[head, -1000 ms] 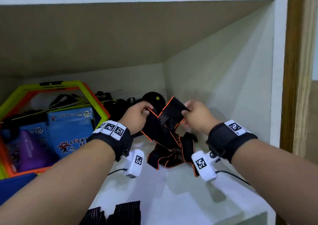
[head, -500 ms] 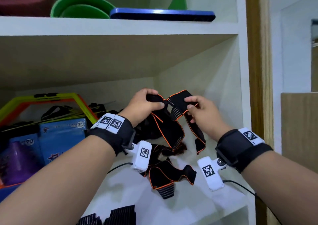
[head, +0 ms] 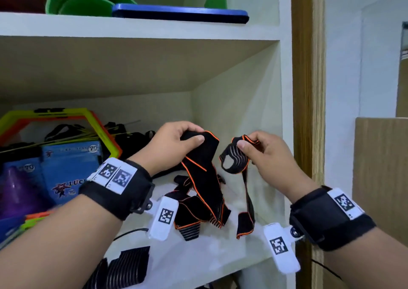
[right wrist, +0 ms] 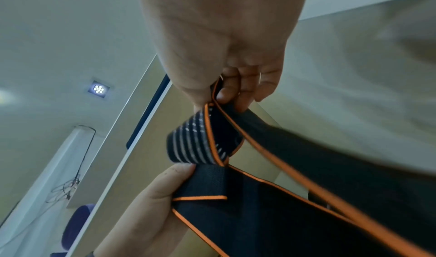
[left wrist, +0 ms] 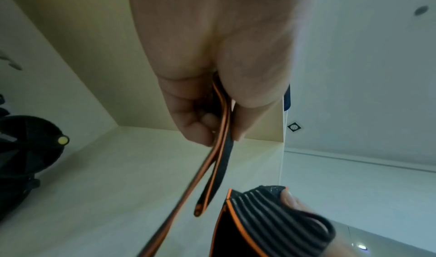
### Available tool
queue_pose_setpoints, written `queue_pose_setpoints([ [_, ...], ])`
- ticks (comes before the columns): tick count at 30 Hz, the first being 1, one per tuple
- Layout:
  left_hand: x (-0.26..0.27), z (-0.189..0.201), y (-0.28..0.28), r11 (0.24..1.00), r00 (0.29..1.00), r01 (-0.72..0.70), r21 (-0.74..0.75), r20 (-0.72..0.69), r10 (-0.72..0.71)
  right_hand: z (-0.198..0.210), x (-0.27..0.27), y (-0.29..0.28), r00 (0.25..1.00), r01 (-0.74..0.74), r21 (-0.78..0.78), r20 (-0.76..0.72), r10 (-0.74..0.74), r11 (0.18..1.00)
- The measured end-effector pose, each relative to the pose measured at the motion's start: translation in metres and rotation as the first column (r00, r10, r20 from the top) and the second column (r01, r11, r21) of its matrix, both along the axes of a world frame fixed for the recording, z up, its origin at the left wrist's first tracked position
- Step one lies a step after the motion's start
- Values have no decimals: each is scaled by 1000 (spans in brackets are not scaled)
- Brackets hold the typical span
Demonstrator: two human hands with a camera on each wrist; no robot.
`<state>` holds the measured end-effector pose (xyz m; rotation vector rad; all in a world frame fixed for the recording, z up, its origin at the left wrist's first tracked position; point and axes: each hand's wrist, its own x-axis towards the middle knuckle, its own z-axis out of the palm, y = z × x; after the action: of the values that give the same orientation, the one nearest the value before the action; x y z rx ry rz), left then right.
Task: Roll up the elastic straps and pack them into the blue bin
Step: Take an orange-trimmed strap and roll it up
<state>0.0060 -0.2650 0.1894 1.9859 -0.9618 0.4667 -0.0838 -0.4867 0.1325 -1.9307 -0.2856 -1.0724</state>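
Note:
Black elastic straps with orange edging [head: 198,200] hang in a tangle from both hands down to the white shelf [head: 198,257]. My left hand [head: 189,135] grips a folded bunch of strap [head: 205,149], also seen in the left wrist view [left wrist: 221,130]. My right hand [head: 249,143] pinches a curled, grey-striped strap end [head: 235,160] between thumb and fingers; its tail drops to the shelf. The right wrist view shows that striped end [right wrist: 191,141] with the left hand [right wrist: 151,205] close below it. I cannot tell whether both hands hold one strap. A blue edge [head: 8,224] shows at the lower left.
Black striped straps [head: 128,264] lie at the shelf's front edge. Yellow and orange hexagon frames [head: 97,123], blue boxes [head: 70,169] and a purple cone [head: 15,191] fill the left. A blue board [head: 176,12] lies on the upper shelf. A wooden post [head: 306,90] bounds the right.
Both hands have lifted the straps higher off the shelf and drawn apart. The right hand now pinches the striped end, and the view has tilted upward.

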Motion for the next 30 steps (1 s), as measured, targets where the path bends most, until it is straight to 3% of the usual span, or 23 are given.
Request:
queue_pose_setpoints([
  [6, -32, -46, -9, 991, 999, -43, 131, 39, 38, -39, -16, -16, 994, -76, 12, -81, 77, 997],
  [10, -52, -77, -8, 989, 999, -10, 151, 51, 2, -66, -22, -24, 987, -66, 167, -134, 89, 984],
  [13, -74, -98, -5, 999, 988, 48, -6, -150, -49, -86, -24, -27, 975, -53, 185, -204, 91, 981],
  [16, -102, -120, -8, 996, 934, 14, -87, -355, -44, -103, -27, -27, 960, -91, 227, -240, 146, 970],
  [19, -128, -144, -12, 997, 930, -55, -58, -366, 30, -120, -31, -22, 940, -164, 199, -265, 214, 966],
  [22, -146, -168, -16, 994, 904, -103, -23, -418, 84, -139, -36, -15, 882, -331, 181, -288, 372, 926],
  [26, -164, -196, -19, 968, 897, -183, 173, -373, 237, -161, -45, -5, 787, -478, 220, -323, 525, 851],
  [30, -172, -216, -16, 959, 888, -256, 126, -362, 284, -176, -56, 0, 669, -559, 278, -405, 623, 781],
])
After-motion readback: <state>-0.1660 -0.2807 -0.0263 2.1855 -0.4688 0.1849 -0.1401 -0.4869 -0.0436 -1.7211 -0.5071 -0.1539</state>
